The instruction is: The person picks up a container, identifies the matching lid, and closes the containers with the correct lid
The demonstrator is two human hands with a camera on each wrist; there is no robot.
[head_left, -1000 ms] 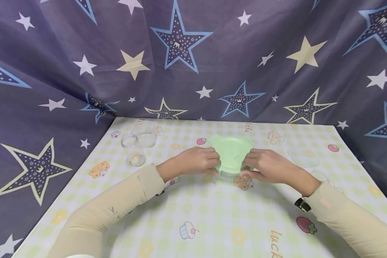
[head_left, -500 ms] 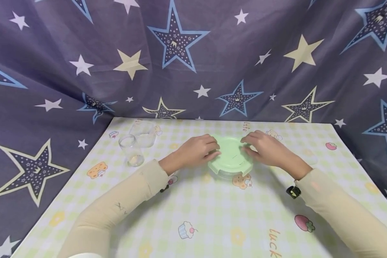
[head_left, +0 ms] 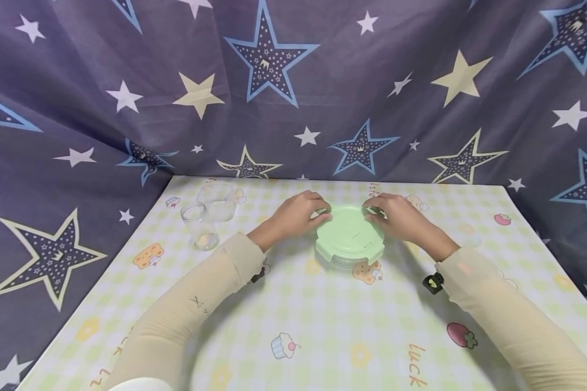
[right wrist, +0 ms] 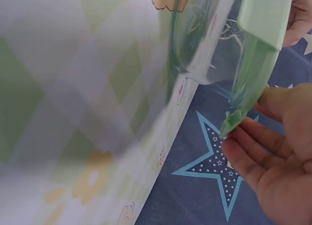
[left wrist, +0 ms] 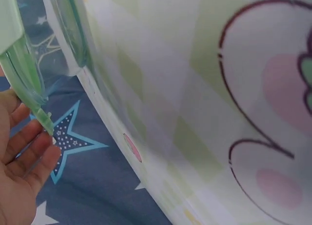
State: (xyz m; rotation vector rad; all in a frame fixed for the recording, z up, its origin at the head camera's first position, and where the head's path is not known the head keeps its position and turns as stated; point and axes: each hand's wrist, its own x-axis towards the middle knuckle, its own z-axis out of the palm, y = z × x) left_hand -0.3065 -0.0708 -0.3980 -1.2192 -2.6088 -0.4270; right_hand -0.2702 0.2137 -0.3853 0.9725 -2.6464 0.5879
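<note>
A round clear food container (head_left: 348, 262) stands on the table under a pale green lid (head_left: 350, 233) with hinged side clips. The two near clips lie folded down against its rim. My left hand (head_left: 299, 214) is at the far left of the lid, its thumb and fingers around a clip (left wrist: 45, 118) that angles outward in the left wrist view. At the far right, my right hand (head_left: 396, 217) pinches the opposite clip (right wrist: 234, 121), also angled out from the clear wall. The container's contents, if any, cannot be made out.
To the left stand a clear jar (head_left: 199, 227) and, behind it, a larger clear container (head_left: 220, 202). A faint transparent item (head_left: 473, 239) lies to the right, partly hard to see. A star-patterned curtain (head_left: 283, 125) hangs behind the table's far edge.
Both hands have moved from the near sides of the lid to its far sides. The near clips, held by the hands a second ago, are now down. The container stays in place.
</note>
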